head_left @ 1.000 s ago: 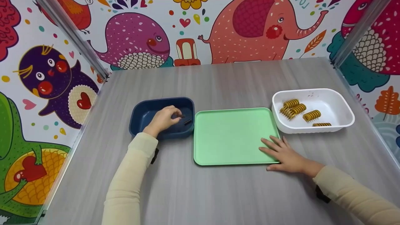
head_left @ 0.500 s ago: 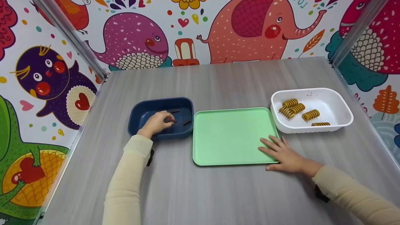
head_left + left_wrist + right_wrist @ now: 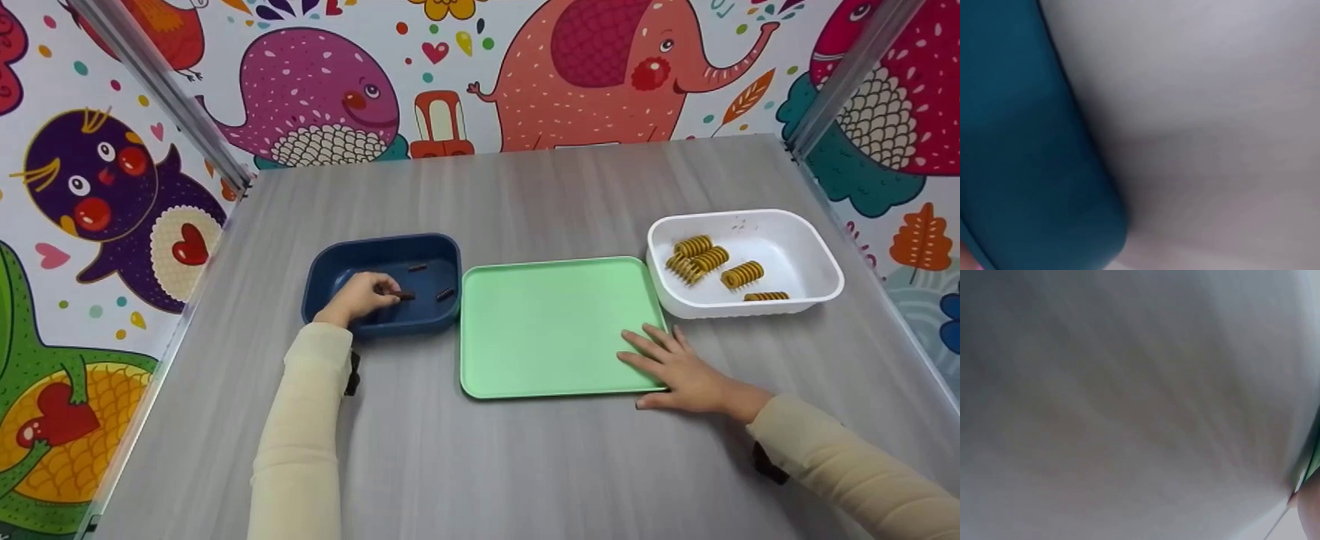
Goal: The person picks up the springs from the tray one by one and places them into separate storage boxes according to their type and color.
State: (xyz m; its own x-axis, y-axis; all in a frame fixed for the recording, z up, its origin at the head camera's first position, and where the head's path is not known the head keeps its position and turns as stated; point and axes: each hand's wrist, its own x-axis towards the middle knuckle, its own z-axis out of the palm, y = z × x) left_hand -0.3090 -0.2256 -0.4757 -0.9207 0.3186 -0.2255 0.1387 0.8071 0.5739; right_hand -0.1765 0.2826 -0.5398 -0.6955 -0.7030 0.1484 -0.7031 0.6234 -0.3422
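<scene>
My left hand (image 3: 358,296) reaches into the dark blue box (image 3: 442,324) at left, thumb and fingers pinching a small dark brown piece (image 3: 406,295). Its kind is too small to tell. Two similar dark ribbed pieces lie in the box, one toward the back (image 3: 418,267) and another at the right (image 3: 445,293). My right hand (image 3: 686,379) rests, fingers spread, over the right front corner of the light green tray (image 3: 555,330). In the left wrist view, the box's outer wall (image 3: 1033,140) fills the left side.
A white box (image 3: 810,259) stands behind and right of the tray, holding several mustard-brown coil-like pieces (image 3: 742,274) with prongs. The blue box stands close against the tray's left edge. Printed panels and metal posts (image 3: 855,82) bound the grey table.
My left hand has moved left and slightly toward me inside the blue box, the dark piece moving with it. The back dark piece has come into view. My right hand stays on the tray.
</scene>
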